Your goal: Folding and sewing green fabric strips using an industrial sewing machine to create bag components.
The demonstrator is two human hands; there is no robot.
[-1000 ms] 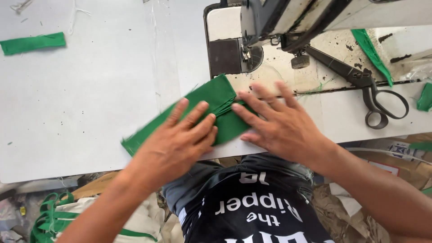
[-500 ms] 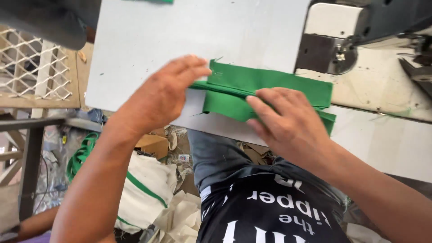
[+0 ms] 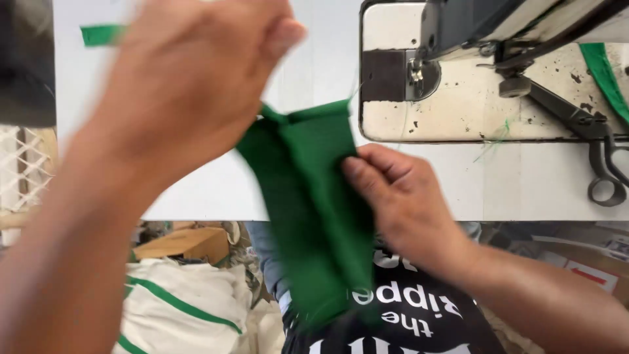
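A white bench carries a sewing machine at the right, with black scissors lying beside it. Above the bench's near edge hangs a green cloth piece, lifted off the surface. The left hand, blurred, pinches its top corner, and the right hand grips its right edge.

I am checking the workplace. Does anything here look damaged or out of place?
The sewing machine bed has chipped, dark-spotted paint and loose green threads. Both hands hold the green fabric normally.
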